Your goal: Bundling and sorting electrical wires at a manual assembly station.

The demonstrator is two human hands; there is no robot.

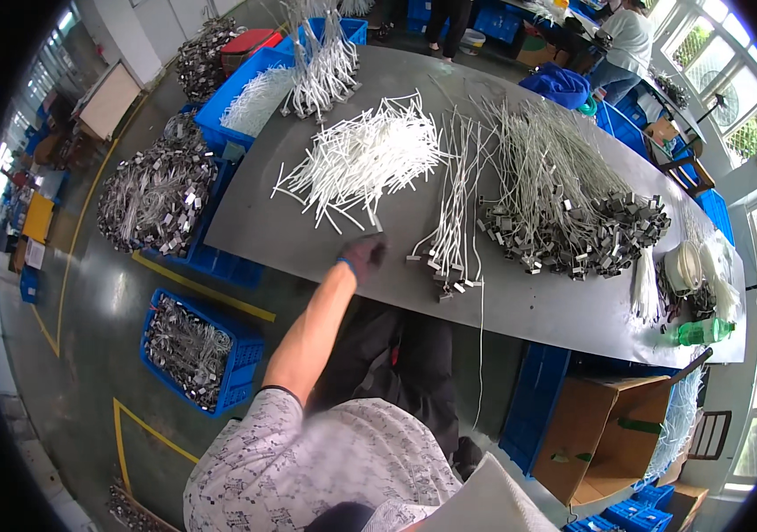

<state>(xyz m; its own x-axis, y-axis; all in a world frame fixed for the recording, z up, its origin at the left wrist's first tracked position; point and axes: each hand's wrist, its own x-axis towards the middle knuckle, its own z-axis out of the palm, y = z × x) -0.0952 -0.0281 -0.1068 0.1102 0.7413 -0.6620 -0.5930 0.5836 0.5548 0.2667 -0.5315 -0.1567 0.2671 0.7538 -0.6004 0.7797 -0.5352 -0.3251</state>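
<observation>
My left hand (365,255), in a dark glove, reaches over the near edge of the grey table. Its fingers look bunched together at the end of a short white tube (376,222), though the grip is somewhat blurred. Beyond it spreads a loose pile of white tubes (374,155). To the right of the hand lies a small group of long white cables (458,213), with small metal-coloured end pieces toward me. One thin cable (482,355) hangs off the table edge. My right hand does not show.
A large bundle of cables with grey metal ends (565,213) covers the table's right half. A green bottle (705,332) lies at its right end. Blue crates (241,363) of parts stand on the floor at left. A cardboard box (604,434) sits below right.
</observation>
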